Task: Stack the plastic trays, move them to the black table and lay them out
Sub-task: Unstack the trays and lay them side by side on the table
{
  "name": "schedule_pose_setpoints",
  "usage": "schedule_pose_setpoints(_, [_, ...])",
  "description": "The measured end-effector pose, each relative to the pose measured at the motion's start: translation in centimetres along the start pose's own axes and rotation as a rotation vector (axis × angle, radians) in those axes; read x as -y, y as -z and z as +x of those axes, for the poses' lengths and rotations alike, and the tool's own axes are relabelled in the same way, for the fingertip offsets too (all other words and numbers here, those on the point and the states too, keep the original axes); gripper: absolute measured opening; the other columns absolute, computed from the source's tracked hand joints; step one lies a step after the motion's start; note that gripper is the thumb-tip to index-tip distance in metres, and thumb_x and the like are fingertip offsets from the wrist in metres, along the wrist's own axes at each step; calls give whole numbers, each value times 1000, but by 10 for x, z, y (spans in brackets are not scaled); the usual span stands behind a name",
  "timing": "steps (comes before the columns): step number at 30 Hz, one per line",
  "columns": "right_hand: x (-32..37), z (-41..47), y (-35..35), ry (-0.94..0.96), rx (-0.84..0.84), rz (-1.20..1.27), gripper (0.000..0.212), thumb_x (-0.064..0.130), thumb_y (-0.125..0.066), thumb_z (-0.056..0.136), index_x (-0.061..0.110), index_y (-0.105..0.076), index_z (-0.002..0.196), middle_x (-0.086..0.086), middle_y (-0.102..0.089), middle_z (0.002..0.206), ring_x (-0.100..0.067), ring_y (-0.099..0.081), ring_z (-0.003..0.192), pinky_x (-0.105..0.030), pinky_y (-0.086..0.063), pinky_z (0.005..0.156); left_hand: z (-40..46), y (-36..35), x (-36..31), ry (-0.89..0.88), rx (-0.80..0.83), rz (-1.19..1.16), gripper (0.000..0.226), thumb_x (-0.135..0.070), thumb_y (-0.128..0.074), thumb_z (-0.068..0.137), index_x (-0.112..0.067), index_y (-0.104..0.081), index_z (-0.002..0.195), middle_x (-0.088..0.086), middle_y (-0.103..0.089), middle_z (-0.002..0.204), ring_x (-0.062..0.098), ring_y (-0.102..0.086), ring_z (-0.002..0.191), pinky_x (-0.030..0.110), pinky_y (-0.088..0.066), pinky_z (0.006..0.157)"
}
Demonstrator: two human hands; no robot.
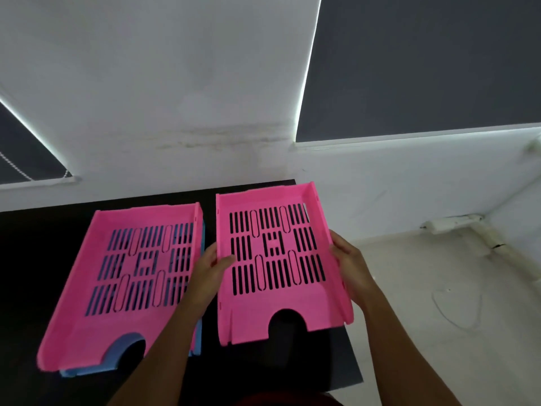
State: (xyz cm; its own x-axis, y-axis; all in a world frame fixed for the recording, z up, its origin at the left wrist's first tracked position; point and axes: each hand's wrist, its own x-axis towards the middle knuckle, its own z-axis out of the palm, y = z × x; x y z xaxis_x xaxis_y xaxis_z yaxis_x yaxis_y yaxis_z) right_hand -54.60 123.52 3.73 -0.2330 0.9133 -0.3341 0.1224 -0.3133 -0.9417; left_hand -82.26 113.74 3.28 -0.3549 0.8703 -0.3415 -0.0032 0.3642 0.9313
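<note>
A pink slotted plastic tray is over the right part of the black table. My left hand grips its left wall with the thumb inside, and my right hand grips its right wall. To the left, a second pink tray rests on top of a blue tray, which shows only at its edges and through the slots. Whether the held tray touches the table I cannot tell.
The black table's right edge runs just under the held tray, with pale floor beyond it. A white wall rises behind the table. A white pipe lies at the floor's far corner.
</note>
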Motion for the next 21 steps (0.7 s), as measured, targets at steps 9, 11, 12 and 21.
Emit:
schedule_pose_setpoints(9, [-47, 23, 0, -159, 15, -13, 48, 14, -41, 106, 51, -70, 114, 2, -82, 99, -27, -80, 85, -42, -66, 74, 7, -16, 23, 133, -68, 110, 33, -20, -57, 96, -21, -62, 128, -4, -75, 107, 11, -72, 95, 34, -57, 84])
schedule_pose_setpoints(11, [-50, 27, 0, -167, 16, -10, 46, 13, -41, 106, 48, -70, 117, 2, -82, 98, -27, -80, 84, -39, -66, 72, 13, -17, 26, 155, -86, 111, 31, -19, -57, 96, -21, -64, 126, -1, -76, 106, 13, -74, 92, 34, -58, 79])
schedule_pose_setpoints(12, [-52, 29, 0, -170, 13, -8, 45, 13, -41, 106, 45, -69, 120, 3, -82, 98, -26, -80, 84, -38, -66, 71, 16, -18, 28, 167, -96, 108, 32, -18, -57, 95, -21, -64, 126, -1, -76, 106, 14, -74, 92, 34, -58, 78])
schedule_pose_setpoints(21, [-55, 42, -1, -203, -5, -32, 45, 11, -38, 107, 44, -65, 123, 4, -81, 101, -22, -80, 85, -33, -65, 69, 30, -22, 39, 198, -107, 113, 33, -19, -58, 94, -24, -62, 127, -8, -74, 108, 13, -71, 100, 43, -54, 93])
